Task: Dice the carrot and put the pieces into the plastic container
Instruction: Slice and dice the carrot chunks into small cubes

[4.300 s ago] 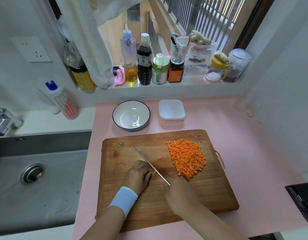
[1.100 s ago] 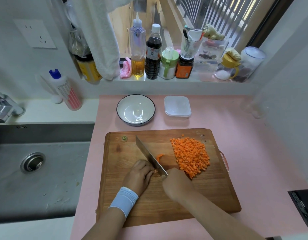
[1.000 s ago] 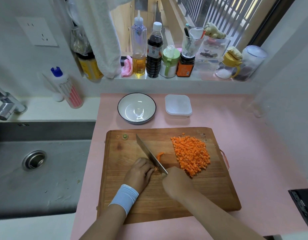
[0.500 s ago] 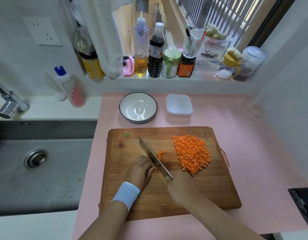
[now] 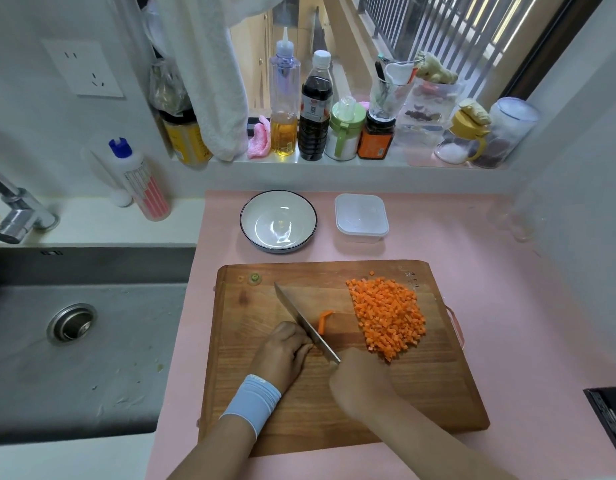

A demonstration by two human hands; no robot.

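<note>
Right hand (image 5: 360,379) grip closed on steel-bladed kitchen knife (image 5: 301,320); left hand (image 5: 282,351) curled, contents hidden. Orange diced carrot heap (image 5: 386,317) is likely light, firm and scatter-prone — scoop from underneath.

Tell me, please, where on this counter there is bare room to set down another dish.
Widest bare patch: the pink counter right of the cutting board, between it and the wall. Smaller: the board's wood left of the knife. Crowded: bowl and plastic container behind the board, diced carrot on its right half.
</note>
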